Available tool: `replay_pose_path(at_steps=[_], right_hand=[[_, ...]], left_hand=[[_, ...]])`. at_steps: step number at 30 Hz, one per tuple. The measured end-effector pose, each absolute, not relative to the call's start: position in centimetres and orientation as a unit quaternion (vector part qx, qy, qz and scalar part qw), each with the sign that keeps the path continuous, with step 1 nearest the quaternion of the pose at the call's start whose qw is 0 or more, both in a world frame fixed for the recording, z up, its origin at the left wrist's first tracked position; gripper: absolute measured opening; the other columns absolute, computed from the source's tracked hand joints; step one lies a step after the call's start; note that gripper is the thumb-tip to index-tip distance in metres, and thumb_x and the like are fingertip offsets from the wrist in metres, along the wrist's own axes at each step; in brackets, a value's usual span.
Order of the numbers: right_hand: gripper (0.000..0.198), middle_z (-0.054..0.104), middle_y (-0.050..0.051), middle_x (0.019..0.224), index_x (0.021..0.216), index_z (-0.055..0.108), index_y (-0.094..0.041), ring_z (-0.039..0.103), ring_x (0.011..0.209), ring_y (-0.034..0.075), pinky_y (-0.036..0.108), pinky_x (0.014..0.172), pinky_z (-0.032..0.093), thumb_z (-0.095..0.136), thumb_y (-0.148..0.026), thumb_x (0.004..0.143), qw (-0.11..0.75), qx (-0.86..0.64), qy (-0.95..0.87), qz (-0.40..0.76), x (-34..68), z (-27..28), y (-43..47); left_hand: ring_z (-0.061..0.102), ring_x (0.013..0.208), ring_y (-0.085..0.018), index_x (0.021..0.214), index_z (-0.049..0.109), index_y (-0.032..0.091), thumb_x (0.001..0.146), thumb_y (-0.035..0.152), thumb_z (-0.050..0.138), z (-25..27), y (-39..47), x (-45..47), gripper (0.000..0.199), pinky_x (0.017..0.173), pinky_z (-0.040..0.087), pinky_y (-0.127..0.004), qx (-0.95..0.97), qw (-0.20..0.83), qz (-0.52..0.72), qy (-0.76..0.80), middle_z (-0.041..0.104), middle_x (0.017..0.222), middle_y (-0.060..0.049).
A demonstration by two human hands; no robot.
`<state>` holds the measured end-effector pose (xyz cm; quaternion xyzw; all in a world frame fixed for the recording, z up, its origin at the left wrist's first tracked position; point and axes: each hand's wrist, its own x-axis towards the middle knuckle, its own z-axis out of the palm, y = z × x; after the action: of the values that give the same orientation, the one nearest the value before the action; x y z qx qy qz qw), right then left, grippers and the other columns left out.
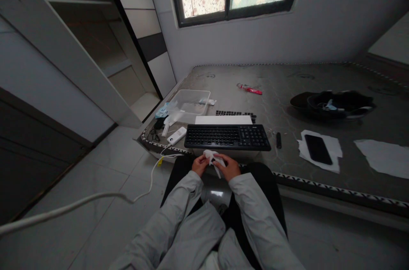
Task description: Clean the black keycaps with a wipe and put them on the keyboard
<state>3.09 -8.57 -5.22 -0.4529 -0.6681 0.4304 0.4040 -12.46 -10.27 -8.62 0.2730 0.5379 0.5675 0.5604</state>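
Just in front of the black keyboard, over my lap, both hands work on a crumpled white tissue. My left hand is closed on the tissue's left side, fingertips pinched together. From the other side, my right hand grips it too, and part of the tissue hangs down between the hands. A small black piece shows in the tissue by the right fingers; its kind is too small to make out. The keyboard rests in front of a white box-like object, behind which lie rows of loose black keycaps.
Left of the keyboard are a white power strip with a cable and a clear plastic bin. To the right lie a black stick-like object, a phone on tissue and a black cap. A red item lies farther back.
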Motion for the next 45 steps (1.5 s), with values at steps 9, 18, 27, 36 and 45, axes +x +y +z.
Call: replay_pose_path(at_steps=[9, 18, 27, 36, 45], right_hand=[[0.021, 0.067, 0.001, 0.082, 0.087, 0.065, -0.023, 0.061, 0.074, 0.018, 0.028, 0.071, 0.046, 0.056, -0.036, 0.073, 0.379, -0.463, -0.704, 0.383, 3.1, -4.6, -9.0], [0.018, 0.061, -0.002, 0.066, 0.083, 0.058, -0.023, 0.056, 0.058, 0.014, 0.024, 0.059, 0.044, 0.055, -0.035, 0.07, 0.35, -0.467, -0.725, 0.365, 2.9, -5.0, -9.2], [0.022, 0.063, 0.0, 0.069, 0.084, 0.06, -0.023, 0.059, 0.063, 0.017, 0.026, 0.063, 0.045, 0.055, -0.04, 0.071, 0.335, -0.487, -0.733, 0.337, 3.0, -5.3, -8.8], [0.02, 0.062, -0.001, 0.064, 0.08, 0.061, -0.023, 0.058, 0.06, 0.016, 0.025, 0.061, 0.046, 0.057, -0.039, 0.069, 0.349, -0.499, -0.716, 0.341, 2.7, -4.9, -8.9], [0.027, 0.063, -0.001, 0.067, 0.075, 0.061, -0.022, 0.058, 0.061, 0.016, 0.026, 0.063, 0.045, 0.058, -0.048, 0.069, 0.324, -0.505, -0.715, 0.36, 2.1, -5.2, -8.7]], left_hand=[[0.058, 0.058, -0.014, 0.078, 0.068, 0.011, 0.04, 0.044, 0.081, -8.6, -10.1, -12.3, 0.052, 0.055, 0.042, -0.023, 0.263, 0.559, 0.584, 0.527, 0.066, 0.063, -0.003], [0.057, 0.054, -0.012, 0.067, 0.066, 0.012, 0.039, 0.042, 0.082, -7.3, -10.4, -12.2, 0.043, 0.056, 0.042, -0.022, 0.266, 0.56, 0.584, 0.524, 0.065, 0.06, -0.002], [0.053, 0.05, -0.011, 0.066, 0.065, 0.013, 0.043, 0.041, 0.081, -6.9, -10.6, -12.2, 0.04, 0.052, 0.039, -0.022, 0.272, 0.565, 0.577, 0.523, 0.064, 0.058, -0.001], [0.055, 0.052, -0.012, 0.066, 0.065, 0.013, 0.045, 0.041, 0.08, -7.0, -10.4, -12.7, 0.038, 0.056, 0.041, -0.024, 0.28, 0.577, 0.564, 0.52, 0.064, 0.059, -0.002], [0.06, 0.06, -0.016, 0.071, 0.067, 0.013, 0.049, 0.04, 0.078, -7.6, -10.1, -13.2, 0.036, 0.058, 0.044, -0.024, 0.286, 0.585, 0.552, 0.521, 0.066, 0.06, -0.003]])
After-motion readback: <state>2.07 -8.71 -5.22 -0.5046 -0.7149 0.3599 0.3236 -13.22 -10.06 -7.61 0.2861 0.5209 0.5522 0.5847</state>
